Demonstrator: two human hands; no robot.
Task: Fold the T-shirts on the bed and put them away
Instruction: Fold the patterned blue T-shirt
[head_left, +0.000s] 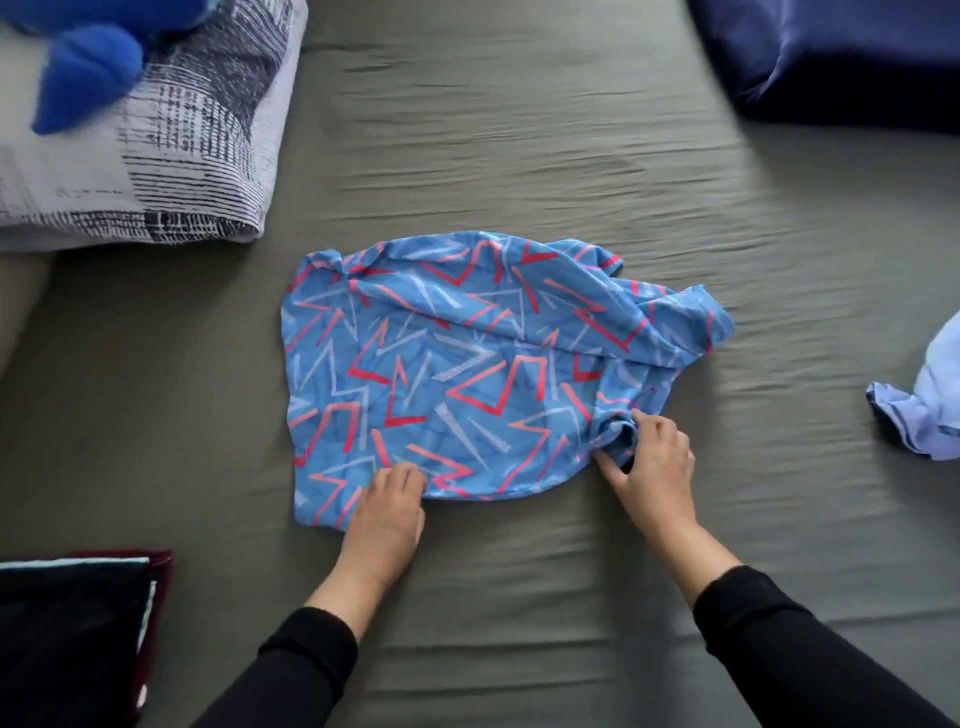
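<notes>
Head view: blue T-shirt with red and white zigzag print (457, 379), mid-bed, partly folded. Left hand (387, 512) grips its near hem; right hand (652, 462) pinches bunched cloth at its right. Left of it, folded dark stack (72, 623); right, crumpled pale-blue garment (924, 405) unfolded. Grey-green bed sheet (519, 156); striped pillow (156, 156) beyond.

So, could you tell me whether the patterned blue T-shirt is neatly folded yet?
Not yet. The patterned blue T-shirt lies partly folded and rumpled on the bed, its right side bunched where the right hand pinches it.
</notes>
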